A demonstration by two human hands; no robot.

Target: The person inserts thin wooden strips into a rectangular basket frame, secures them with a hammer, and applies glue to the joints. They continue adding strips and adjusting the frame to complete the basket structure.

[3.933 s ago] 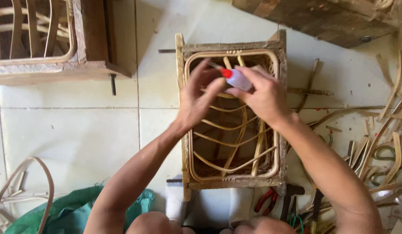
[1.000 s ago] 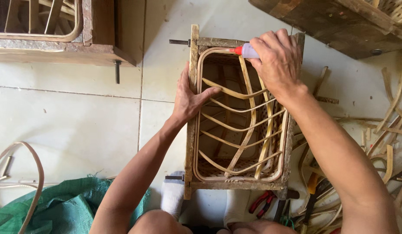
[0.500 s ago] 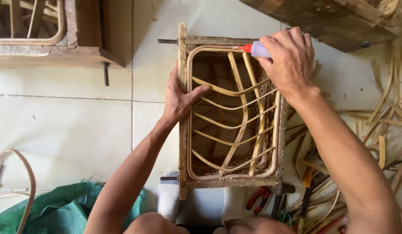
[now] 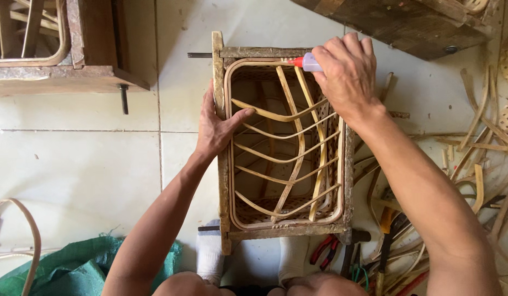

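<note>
Glue bottle [image 4: 305,63] clenched in right hand [image 4: 347,74]; left hand [image 4: 215,129] grips wooden frame [image 4: 218,60].

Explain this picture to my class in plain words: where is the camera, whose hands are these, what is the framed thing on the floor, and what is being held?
The camera sits on a person's head and looks straight down, so both bare arms reaching in from the bottom belong to that person. On the tiled floor lies a wooden frame with bent cane strips woven across its opening. The left hand grips the frame's left side, thumb resting on a strip. The right hand holds a small bottle with a red tip, the tip pointing at the frame's top edge where strips meet it. White socked feet show below the frame. Red-handled pliers and loose cane offcuts lie to the right, a green bag at lower left, and another wooden frame at upper left.
</note>
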